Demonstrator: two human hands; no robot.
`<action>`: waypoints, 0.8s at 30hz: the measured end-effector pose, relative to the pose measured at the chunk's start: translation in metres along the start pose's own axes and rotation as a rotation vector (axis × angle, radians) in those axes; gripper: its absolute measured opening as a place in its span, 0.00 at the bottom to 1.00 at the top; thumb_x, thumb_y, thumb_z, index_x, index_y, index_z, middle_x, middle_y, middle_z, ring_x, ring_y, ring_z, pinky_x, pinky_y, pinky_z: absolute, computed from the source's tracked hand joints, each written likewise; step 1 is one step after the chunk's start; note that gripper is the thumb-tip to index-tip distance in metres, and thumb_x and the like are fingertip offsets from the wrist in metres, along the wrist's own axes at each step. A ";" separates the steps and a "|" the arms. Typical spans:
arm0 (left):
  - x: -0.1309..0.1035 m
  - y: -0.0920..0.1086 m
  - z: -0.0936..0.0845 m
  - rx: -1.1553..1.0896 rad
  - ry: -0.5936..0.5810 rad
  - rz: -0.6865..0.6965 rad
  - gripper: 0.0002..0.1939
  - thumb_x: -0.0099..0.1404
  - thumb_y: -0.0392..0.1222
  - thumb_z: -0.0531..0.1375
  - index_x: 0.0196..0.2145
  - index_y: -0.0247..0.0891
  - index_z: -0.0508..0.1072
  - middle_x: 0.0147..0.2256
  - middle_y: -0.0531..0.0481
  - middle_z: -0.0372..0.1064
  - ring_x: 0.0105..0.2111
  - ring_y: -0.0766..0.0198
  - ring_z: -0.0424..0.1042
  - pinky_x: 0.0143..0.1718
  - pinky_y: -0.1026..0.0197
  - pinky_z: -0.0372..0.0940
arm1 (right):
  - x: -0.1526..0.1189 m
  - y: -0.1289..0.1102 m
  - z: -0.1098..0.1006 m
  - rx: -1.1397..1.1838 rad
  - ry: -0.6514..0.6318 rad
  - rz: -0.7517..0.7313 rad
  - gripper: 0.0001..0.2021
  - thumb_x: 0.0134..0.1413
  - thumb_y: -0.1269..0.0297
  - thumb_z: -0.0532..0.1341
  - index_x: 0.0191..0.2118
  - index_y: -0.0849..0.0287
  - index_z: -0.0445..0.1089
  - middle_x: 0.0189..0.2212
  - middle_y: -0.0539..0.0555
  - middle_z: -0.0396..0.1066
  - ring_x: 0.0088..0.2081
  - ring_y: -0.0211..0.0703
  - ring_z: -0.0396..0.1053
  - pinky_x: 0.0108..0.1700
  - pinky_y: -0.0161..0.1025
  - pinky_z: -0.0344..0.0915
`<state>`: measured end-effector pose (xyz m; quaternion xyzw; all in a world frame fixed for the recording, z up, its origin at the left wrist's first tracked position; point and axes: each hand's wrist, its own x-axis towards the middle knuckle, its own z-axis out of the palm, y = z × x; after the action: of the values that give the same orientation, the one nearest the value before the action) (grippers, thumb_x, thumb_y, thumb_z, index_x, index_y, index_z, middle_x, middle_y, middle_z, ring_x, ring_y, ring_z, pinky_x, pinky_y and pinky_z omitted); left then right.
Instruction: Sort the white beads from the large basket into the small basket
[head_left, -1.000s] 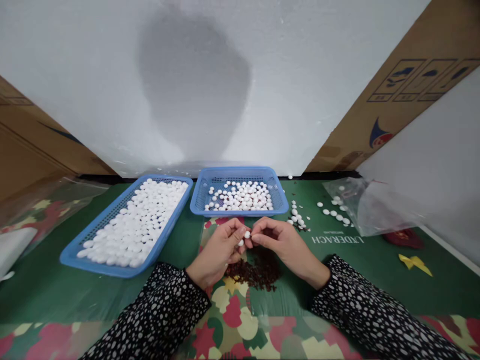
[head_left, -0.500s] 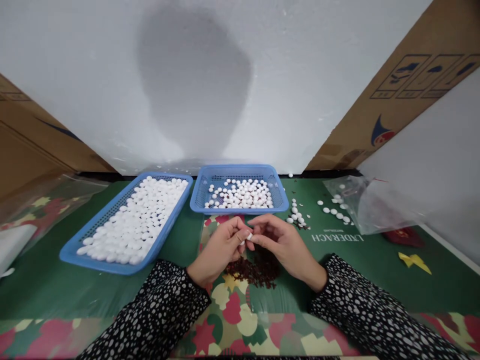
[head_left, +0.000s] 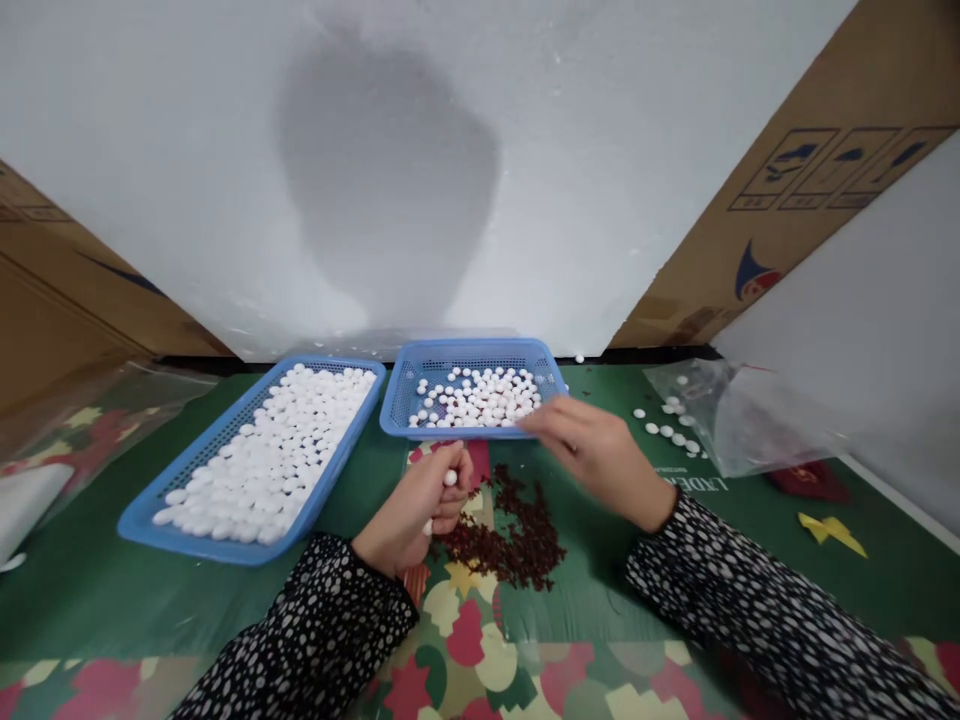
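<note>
My left hand (head_left: 420,510) is curled shut around small white round pieces, one (head_left: 450,478) showing by the thumb and another lower by the fingers. It is above the left side of a loose pile of small dark red-brown bits (head_left: 517,545). My right hand (head_left: 596,455) reaches to the front right corner of the middle blue basket (head_left: 480,348). Its fingers are drawn together and slightly blurred, and whatever is at their tips is hidden. White round pieces (head_left: 480,395) lie loosely in that basket, with dark red bits among them.
At left, a longer blue basket (head_left: 214,548) is filled with white pieces (head_left: 262,455). More white pieces (head_left: 660,430) lie at right beside a clear plastic bag (head_left: 765,420). A yellow scrap (head_left: 832,530) is farther right. Behind the baskets rises a white panel (head_left: 555,180).
My hands were together, pinching a white piece above the dark pile. They have parted: my right hand has moved up and right to the basket, while my left has shifted slightly left.
</note>
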<state>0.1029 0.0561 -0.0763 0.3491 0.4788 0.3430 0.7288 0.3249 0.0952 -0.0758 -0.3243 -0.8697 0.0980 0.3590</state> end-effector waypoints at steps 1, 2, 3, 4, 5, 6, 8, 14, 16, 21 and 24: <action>0.000 0.001 -0.001 -0.050 -0.012 -0.021 0.17 0.68 0.48 0.53 0.25 0.38 0.58 0.19 0.60 0.42 0.16 0.75 0.37 0.14 0.69 0.34 | -0.008 0.000 -0.001 -0.015 -0.148 -0.029 0.14 0.67 0.75 0.52 0.47 0.55 0.73 0.38 0.55 0.70 0.36 0.47 0.69 0.38 0.41 0.67; -0.001 0.002 -0.001 -0.091 -0.025 -0.031 0.14 0.67 0.46 0.54 0.26 0.37 0.59 0.20 0.60 0.43 0.16 0.75 0.38 0.14 0.70 0.34 | -0.016 0.000 -0.001 -0.057 -0.273 -0.036 0.15 0.65 0.78 0.53 0.47 0.55 0.73 0.36 0.54 0.70 0.34 0.45 0.69 0.35 0.40 0.66; 0.000 0.002 -0.001 -0.115 -0.041 -0.029 0.12 0.66 0.44 0.55 0.28 0.37 0.60 0.21 0.60 0.45 0.17 0.76 0.39 0.15 0.70 0.34 | -0.024 0.000 0.001 -0.109 -0.365 -0.029 0.16 0.63 0.80 0.53 0.46 0.56 0.73 0.36 0.54 0.69 0.33 0.45 0.68 0.33 0.39 0.66; 0.000 0.001 -0.002 -0.119 -0.057 -0.015 0.10 0.66 0.44 0.57 0.30 0.37 0.61 0.23 0.59 0.47 0.17 0.76 0.42 0.15 0.70 0.35 | -0.030 0.002 0.003 -0.155 -0.425 -0.013 0.16 0.62 0.81 0.54 0.46 0.56 0.73 0.35 0.54 0.69 0.34 0.45 0.68 0.33 0.39 0.66; 0.001 -0.001 -0.001 -0.107 -0.070 0.010 0.10 0.65 0.44 0.58 0.32 0.37 0.61 0.24 0.58 0.50 0.18 0.76 0.44 0.15 0.71 0.35 | -0.035 0.004 0.006 -0.183 -0.454 0.005 0.15 0.61 0.82 0.56 0.45 0.57 0.74 0.35 0.54 0.69 0.34 0.45 0.68 0.34 0.38 0.65; 0.002 -0.002 -0.001 -0.084 -0.078 0.039 0.11 0.65 0.45 0.60 0.33 0.38 0.61 0.26 0.58 0.53 0.18 0.76 0.45 0.15 0.71 0.36 | -0.038 0.007 0.009 -0.186 -0.462 0.024 0.14 0.61 0.81 0.57 0.43 0.57 0.74 0.35 0.54 0.68 0.35 0.45 0.68 0.35 0.38 0.66; 0.004 -0.006 -0.001 -0.021 -0.084 0.084 0.14 0.63 0.47 0.62 0.33 0.38 0.61 0.27 0.57 0.56 0.18 0.76 0.45 0.15 0.72 0.37 | -0.040 0.012 0.015 -0.132 -0.448 0.063 0.10 0.62 0.80 0.58 0.39 0.59 0.73 0.34 0.53 0.67 0.35 0.45 0.68 0.36 0.38 0.66; 0.007 -0.013 0.002 0.057 -0.096 0.118 0.18 0.62 0.54 0.62 0.31 0.37 0.63 0.21 0.59 0.58 0.15 0.77 0.39 0.14 0.70 0.35 | -0.033 0.019 0.025 0.044 -0.381 0.201 0.10 0.56 0.83 0.62 0.34 0.60 0.69 0.33 0.52 0.66 0.36 0.45 0.67 0.38 0.38 0.64; 0.008 -0.014 0.002 0.045 -0.102 0.119 0.18 0.61 0.54 0.63 0.34 0.36 0.66 0.22 0.58 0.60 0.15 0.78 0.40 0.15 0.69 0.35 | -0.033 0.020 0.025 0.059 -0.366 0.245 0.11 0.54 0.84 0.63 0.32 0.59 0.68 0.32 0.51 0.66 0.35 0.44 0.67 0.37 0.37 0.63; 0.007 -0.015 0.002 0.076 -0.128 0.119 0.18 0.61 0.50 0.64 0.43 0.35 0.71 0.31 0.54 0.66 0.16 0.79 0.42 0.16 0.69 0.36 | -0.034 0.019 0.023 0.067 -0.360 0.271 0.12 0.53 0.85 0.62 0.29 0.59 0.65 0.30 0.50 0.65 0.33 0.44 0.67 0.35 0.37 0.62; 0.005 -0.015 0.003 0.096 -0.117 0.130 0.18 0.62 0.50 0.63 0.44 0.35 0.70 0.34 0.52 0.68 0.17 0.78 0.41 0.16 0.68 0.36 | -0.036 0.011 0.023 0.123 -0.263 0.281 0.11 0.56 0.82 0.61 0.31 0.58 0.65 0.29 0.50 0.67 0.32 0.44 0.67 0.35 0.38 0.62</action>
<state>0.1099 0.0525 -0.0901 0.4334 0.4276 0.3454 0.7141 0.3337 0.0825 -0.1171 -0.4042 -0.8478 0.2414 0.2442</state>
